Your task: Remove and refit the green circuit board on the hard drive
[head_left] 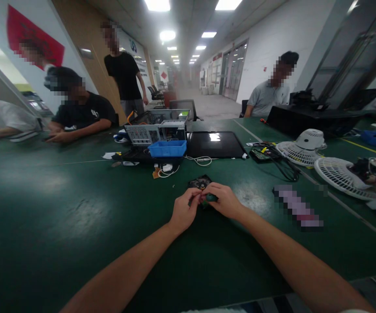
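Note:
A small dark device (199,181), perhaps a fan or circuit part, lies on the green table (77,234) in front of me. My left hand (185,209) is at its near left edge, thumb and fingers pinched together on something too small to make out. From the right, my right hand (224,199) meets it, its fingers curled round a dark green object (211,198) that looks like a tool handle. The fingertips of both hands almost touch over the device and hide its near part.
Beyond my hands are a blue bin (167,148), an open computer case (157,128), a black panel (217,145) and a white cable (204,161). White fan parts (338,176) and a blurred-out flat object (297,205) lie right. Several people are around the table.

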The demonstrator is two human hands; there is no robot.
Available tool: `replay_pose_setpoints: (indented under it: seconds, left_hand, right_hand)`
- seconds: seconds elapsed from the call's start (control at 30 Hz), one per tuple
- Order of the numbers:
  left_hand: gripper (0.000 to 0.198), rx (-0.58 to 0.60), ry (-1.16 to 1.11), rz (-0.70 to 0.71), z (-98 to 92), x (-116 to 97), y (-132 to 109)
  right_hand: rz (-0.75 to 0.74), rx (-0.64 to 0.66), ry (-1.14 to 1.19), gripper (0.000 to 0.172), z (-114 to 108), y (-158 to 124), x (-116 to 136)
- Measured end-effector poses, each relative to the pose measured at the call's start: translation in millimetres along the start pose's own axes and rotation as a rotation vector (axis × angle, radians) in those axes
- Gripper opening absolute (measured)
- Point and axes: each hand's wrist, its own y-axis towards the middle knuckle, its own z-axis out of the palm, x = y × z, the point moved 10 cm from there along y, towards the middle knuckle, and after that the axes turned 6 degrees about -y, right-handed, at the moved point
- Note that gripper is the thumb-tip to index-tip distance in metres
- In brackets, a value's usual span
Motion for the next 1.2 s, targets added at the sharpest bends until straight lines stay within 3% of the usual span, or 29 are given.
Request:
replay_pose_setpoints:
  seconds: [0.2, 0.33, 0.47, 0.53, 0.63, 0.73, 0.97, 1.2]
  left_hand:
    - [0.02, 0.034, 0.054, 0.052, 2.7, -14.6, 0.5]
    - [0.028, 0.028, 0.15, 0.008, 3.7, -13.1, -0.8]
    - [0.052, 0.031, 0.438, -0.059, 4.6, -7.3, -5.3]
    - [0.063, 0.065, 0.542, -0.051, 8.6, -8.0, -8.1]
    - [0.075, 0.115, 0.617, -0.045, 14.7, -6.8, -11.6]
    - [0.077, 0.145, 0.641, -0.047, 18.5, -2.9, -12.8]
    - [0.053, 0.184, 0.676, 0.003, 25.2, -1.3, -12.7]
    - [0.05, 0.277, 0.51, 0.06, 25.0, 7.4, -10.1]
  right_hand:
    - [0.015, -0.035, 0.003, 0.016, -1.7, -0.1, 2.4]
    - [0.057, -0.06, -0.033, 0.016, -11.8, 1.4, -5.7]
    - [0.317, -0.142, -0.194, 0.011, -38.3, -5.0, -49.8]
    - [0.506, -0.092, -0.282, 0.011, -43.1, -13.9, -77.9]
    - [0.608, -0.003, -0.305, 0.015, -39.1, -21.8, -98.0]
    - [0.623, 0.049, -0.297, 0.015, -30.8, -23.4, -102.4]
    - [0.601, 0.078, -0.303, 0.017, -23.0, -21.8, -98.6]
    - [0.493, 0.029, -0.317, 0.015, -28.4, -12.5, -81.3]
